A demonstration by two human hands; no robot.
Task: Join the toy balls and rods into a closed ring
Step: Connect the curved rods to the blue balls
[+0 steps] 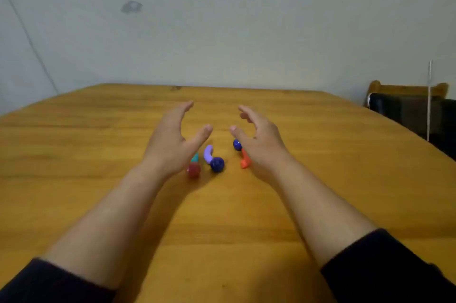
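Note:
Loose toy pieces lie on the wooden table (98, 154). A curved lilac rod (208, 153) touches a dark blue ball (217, 164). To their left a red ball (194, 170) sits against a teal rod (195, 157), which my left hand partly hides. On the right a second blue ball (237, 144) meets an orange rod (245, 161), both partly behind my right hand. My left hand (172, 139) and my right hand (259, 139) hover above the pieces, palms facing each other, fingers spread, holding nothing.
A pale wall rises behind the table's far edge. At the right edge stands a dark chair (407, 107) with a wooden top rail. Dark sleeves cover both forearms near the bottom of the view.

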